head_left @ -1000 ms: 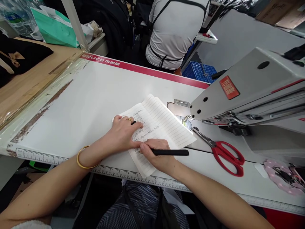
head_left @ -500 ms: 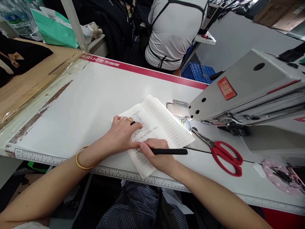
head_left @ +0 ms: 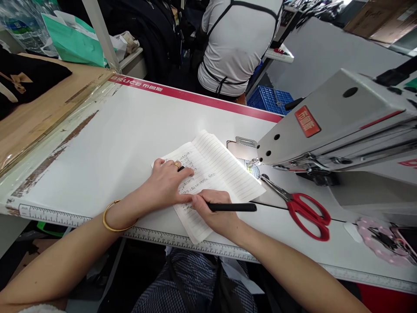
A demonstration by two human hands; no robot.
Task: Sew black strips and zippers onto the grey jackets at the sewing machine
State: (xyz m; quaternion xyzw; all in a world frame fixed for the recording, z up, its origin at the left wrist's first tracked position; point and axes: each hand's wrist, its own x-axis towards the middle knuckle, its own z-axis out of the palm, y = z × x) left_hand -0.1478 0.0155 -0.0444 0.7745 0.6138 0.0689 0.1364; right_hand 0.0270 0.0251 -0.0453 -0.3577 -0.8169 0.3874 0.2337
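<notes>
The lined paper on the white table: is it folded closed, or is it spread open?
Spread open: the lined paper shows two pages side by side, and the left hand rests on one.

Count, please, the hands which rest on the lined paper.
2. The left hand lies across the left edge of the lined paper; the right hand, holding a black pen, rests on its lower part. None seems hidden there.

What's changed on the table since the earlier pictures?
Nothing visibly moved on the table; only the camera's view shifted slightly. Nothing was grasped or released: the right hand still holds the black pen, the left hand still rests on the lined paper. The scissors stayed put.
</notes>
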